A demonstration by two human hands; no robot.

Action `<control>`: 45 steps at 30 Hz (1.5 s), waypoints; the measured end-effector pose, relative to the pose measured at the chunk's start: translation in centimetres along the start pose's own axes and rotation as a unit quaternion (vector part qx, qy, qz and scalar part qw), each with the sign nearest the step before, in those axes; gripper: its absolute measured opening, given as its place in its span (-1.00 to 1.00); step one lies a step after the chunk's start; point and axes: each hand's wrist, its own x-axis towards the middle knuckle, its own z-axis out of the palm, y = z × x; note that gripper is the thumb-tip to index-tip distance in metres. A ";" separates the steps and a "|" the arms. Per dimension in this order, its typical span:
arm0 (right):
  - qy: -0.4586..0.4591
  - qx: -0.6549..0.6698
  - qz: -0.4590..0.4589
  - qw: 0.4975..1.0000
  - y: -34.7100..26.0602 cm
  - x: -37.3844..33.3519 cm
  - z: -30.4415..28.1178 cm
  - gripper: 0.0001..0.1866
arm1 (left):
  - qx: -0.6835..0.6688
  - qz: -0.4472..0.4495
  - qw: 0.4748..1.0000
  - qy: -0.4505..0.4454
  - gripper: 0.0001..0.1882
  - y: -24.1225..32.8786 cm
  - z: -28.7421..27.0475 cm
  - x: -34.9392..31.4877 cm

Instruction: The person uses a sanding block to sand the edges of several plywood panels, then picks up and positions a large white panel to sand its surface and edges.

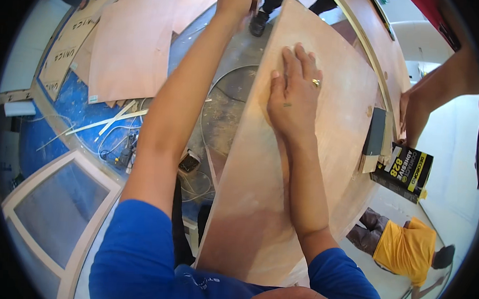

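Note:
A large pale plywood board (335, 121) lies in front of me, its long left edge running away from my body. My right hand (295, 99) rests flat on its upper part, fingers stretched forward, a gold ring on one finger. My left arm reaches far ahead, beyond the board's left edge. At the top rim of the picture my left hand (236, 3) is partly cut off and its fingers are blurred. Whether it holds anything cannot be made out.
Another person's hand (403, 119) touches the board's right side, near a dark sanding block (376, 133) and a black-and-yellow adhesive box (402, 171). Plywood sheets (129, 45), wood strips (106, 121) and cables lie left. A framed panel (63, 206) stands lower left. A person in yellow (405, 245) is lower right.

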 end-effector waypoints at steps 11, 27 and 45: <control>0.003 0.013 0.007 1.000 1.5 -0.6 -0.1 -0.47 | 0.109 -0.020 0.989 0.101 -0.51 6.9 2.2 -30.1; 0.013 0.011 -0.002 1.000 1.7 -0.7 0.0 -0.48 | 0.169 0.132 0.969 0.120 -0.57 4.1 4.6 -21.5; 0.007 0.017 -0.004 1.000 2.2 -0.3 -0.5 -0.43 | 0.306 0.156 0.927 0.150 -0.49 -0.5 10.3 4.8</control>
